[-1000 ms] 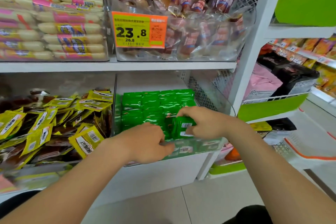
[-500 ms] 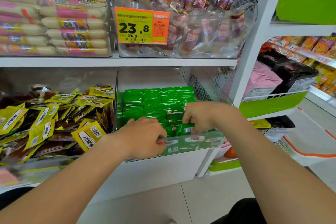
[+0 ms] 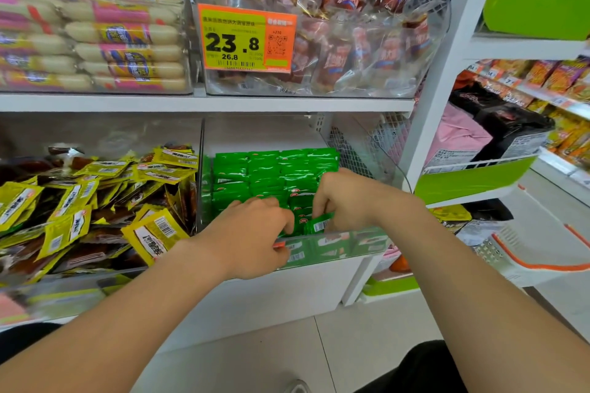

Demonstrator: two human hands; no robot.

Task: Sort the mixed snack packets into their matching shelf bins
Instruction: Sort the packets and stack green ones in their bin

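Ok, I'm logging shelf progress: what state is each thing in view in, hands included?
Left hand: fingers curled, grip hidden.
Right hand: pinches a tilted green packet.
Green stacks: tidy rows in clear bin.
Yellow packets: loose, jumbled heap.
Price tag: stuck flat, readable.

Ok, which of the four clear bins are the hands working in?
The lower right bin, full of green packets: left hand and right hand both reach into it. The others hold yellow packets, pink-labelled sausages and red-wrapped sausages.

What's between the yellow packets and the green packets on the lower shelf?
In the head view, only a clear upright bin wall separates the yellow packets from the green packets.
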